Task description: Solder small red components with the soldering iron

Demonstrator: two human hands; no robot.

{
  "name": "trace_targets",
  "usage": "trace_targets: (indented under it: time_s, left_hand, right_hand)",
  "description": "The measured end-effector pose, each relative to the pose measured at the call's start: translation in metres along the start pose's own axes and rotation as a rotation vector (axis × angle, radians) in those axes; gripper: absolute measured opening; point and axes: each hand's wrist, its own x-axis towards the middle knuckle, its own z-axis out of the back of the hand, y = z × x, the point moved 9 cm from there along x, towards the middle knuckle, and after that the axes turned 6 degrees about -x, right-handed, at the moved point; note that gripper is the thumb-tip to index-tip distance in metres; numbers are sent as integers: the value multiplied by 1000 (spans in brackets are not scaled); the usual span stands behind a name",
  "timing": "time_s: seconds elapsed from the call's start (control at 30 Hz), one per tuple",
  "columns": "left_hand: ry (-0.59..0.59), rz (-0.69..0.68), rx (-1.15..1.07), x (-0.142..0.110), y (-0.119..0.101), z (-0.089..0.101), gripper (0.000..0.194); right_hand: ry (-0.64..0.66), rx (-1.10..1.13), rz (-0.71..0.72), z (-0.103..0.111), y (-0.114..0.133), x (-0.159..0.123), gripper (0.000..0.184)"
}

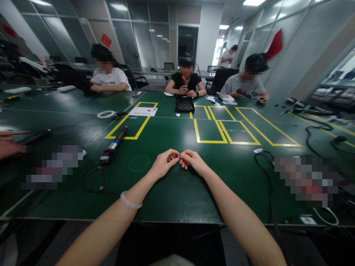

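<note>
My left hand (pixel 165 162) and my right hand (pixel 191 159) meet over the green table. Between their fingertips is a small reddish piece (pixel 178 156), too small to name. The left thumb and fingers pinch it. My right fingertips are closed at its other end, with a tiny shiny bit there; exactly what they grip cannot be made out. To the left of my hands lies an electric screwdriver (pixel 113 146) with a black cord.
Yellow tape outlines (pixel 210 141) mark the green table (pixel 172 199). A black tray (pixel 185 105) stands before a person across from me. A white sheet (pixel 143 111) and a white cable coil (pixel 105 114) lie left of it. A black cable (pixel 270 184) runs along the right.
</note>
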Motion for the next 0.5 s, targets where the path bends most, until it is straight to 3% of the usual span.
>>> trace_targets:
  time_s: [0.23,0.33,0.43,0.5]
  left_hand:
    - [43,-48,80,-1,-8,-1,27]
    - [43,-104,162,-1,-18,3,38]
    - [27,-126,339,0,-17,27,56]
    - [14,-80,515,0,-1,57,57]
  right_hand:
    - [22,33,-20,-2,0,-2,37]
    - [16,56,-23,0,1,-2,38]
    - [-19,76,-32,4,0,-1,39]
    - [-35,78,-37,7,-2,0,40]
